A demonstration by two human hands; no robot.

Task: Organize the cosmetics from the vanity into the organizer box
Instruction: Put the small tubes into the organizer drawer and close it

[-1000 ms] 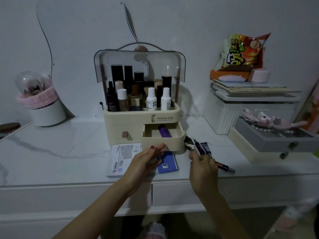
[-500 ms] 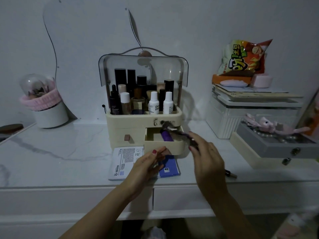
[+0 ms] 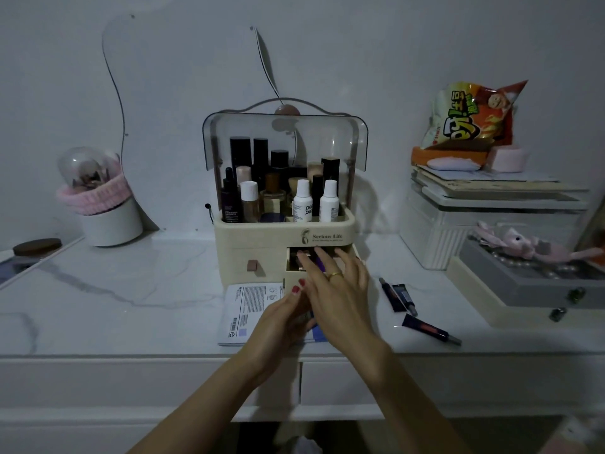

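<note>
Reaching over the open drawer (image 3: 319, 262) at frame centre, the right hand (image 3: 337, 290) spreads flat, holding nothing; the left hand (image 3: 283, 317) curls at the drawer front, contents hidden. Lay items lengthwise.

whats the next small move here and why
Probably draw the right hand back and reach for the tubes lying on the vanity to its right. Its fingers are straight over the open drawer and seem to hold nothing, while the left hand rests at the drawer front. Those tubes are not yet in the organizer.
</note>
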